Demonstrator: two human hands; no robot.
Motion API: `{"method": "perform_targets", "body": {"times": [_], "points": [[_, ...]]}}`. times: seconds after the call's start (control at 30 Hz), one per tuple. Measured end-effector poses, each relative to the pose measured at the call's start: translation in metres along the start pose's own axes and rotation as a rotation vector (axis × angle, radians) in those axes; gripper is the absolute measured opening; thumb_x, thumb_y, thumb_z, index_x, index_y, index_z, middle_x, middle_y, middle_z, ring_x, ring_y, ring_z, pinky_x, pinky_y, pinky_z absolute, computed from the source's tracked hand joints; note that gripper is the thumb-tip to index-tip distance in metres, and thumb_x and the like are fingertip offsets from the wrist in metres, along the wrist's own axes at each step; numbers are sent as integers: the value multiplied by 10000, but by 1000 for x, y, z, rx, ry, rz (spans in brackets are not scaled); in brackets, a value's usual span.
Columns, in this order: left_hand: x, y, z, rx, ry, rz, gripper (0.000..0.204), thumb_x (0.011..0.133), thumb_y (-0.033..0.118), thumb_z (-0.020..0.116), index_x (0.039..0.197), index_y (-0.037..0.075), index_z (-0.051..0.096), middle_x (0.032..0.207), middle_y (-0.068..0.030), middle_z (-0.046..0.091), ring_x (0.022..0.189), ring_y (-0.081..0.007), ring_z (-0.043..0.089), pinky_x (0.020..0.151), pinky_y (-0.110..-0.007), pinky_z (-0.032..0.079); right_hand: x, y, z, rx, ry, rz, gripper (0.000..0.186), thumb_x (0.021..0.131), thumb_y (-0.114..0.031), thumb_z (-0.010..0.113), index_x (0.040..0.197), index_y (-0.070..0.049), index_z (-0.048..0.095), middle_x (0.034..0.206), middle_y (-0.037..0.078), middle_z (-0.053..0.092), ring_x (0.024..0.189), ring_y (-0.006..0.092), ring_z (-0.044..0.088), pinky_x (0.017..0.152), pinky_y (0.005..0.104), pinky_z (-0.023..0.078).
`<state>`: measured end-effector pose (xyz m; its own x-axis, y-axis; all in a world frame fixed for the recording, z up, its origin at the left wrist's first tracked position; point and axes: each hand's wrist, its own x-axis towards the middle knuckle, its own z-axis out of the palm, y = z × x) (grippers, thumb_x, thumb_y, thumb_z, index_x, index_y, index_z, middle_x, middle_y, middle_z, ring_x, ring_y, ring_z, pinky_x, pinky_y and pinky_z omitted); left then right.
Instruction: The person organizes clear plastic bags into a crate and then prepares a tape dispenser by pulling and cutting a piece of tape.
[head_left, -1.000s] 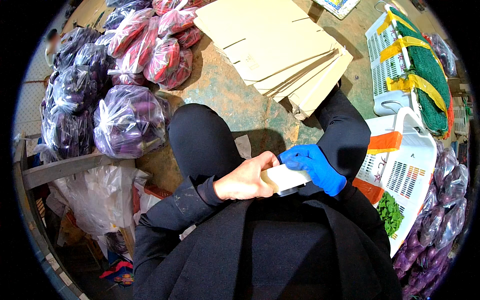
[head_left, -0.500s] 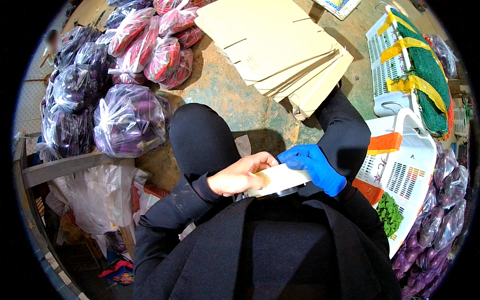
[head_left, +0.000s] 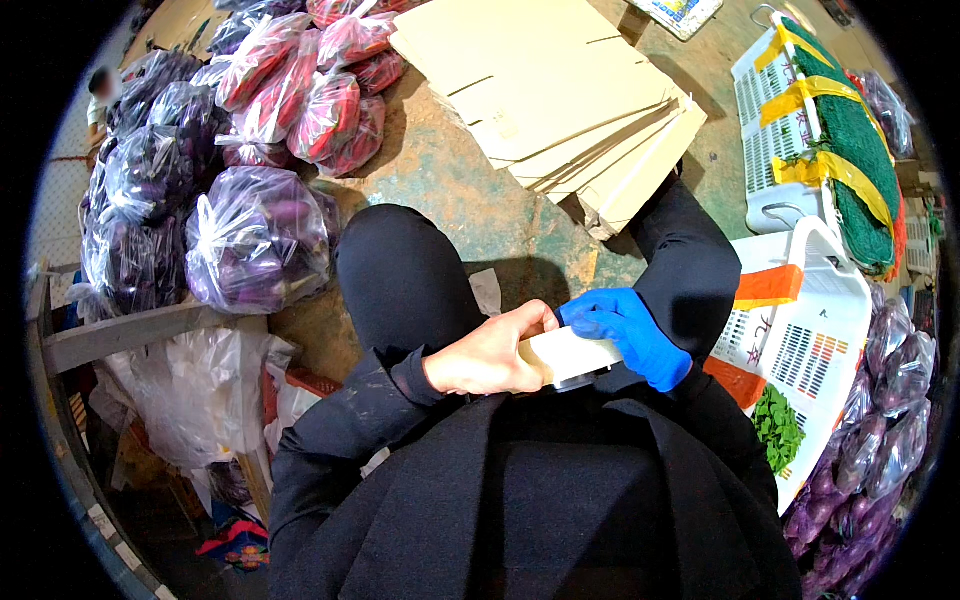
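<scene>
1 pale, flat object [head_left: 568,354] is held before the torso [head_left: 610,490], its left end gripped by the bare left hand [head_left: 488,356], its right end by the blue-gloved right hand [head_left: 638,338]; cardboard [head_left: 540,80] is stacked beyond.

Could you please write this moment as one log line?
left hand: bare, holding pale object; right hand: blue-gloved, holding its other end; ahead: cardboard stack; left side: bagged purple vegetables; right side: white crate

A wooden rail [head_left: 130,337] stands left of the brightly lit, stained green-brown floor [head_left: 535,232].
</scene>
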<state>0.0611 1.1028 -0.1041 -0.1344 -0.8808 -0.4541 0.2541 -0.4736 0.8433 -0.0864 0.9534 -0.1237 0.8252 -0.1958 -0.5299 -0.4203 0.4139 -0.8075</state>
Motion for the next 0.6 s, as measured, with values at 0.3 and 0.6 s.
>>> {"method": "perform_targets", "body": {"times": [0.3, 0.6], "points": [[2, -1, 0, -28, -21, -34, 488, 582, 7, 590, 1038, 7, 417, 914, -44, 521, 855, -109, 480, 763, -238, 405, 1, 3, -1, -13, -5, -8, 173, 759, -121, 639, 873, 9, 648, 804, 39, 633, 743, 82, 563, 676, 225, 450], [4, -8, -7, -254, -66, -20, 461, 618, -15, 585, 1047, 5, 416, 950, -52, 521, 875, -111, 491, 773, -239, 412, 1, 1, -1, 2, 11, -6, 184, 759, -120, 644, 887, 12, 648, 814, 47, 635, 748, 87, 566, 679, 227, 455]]}}
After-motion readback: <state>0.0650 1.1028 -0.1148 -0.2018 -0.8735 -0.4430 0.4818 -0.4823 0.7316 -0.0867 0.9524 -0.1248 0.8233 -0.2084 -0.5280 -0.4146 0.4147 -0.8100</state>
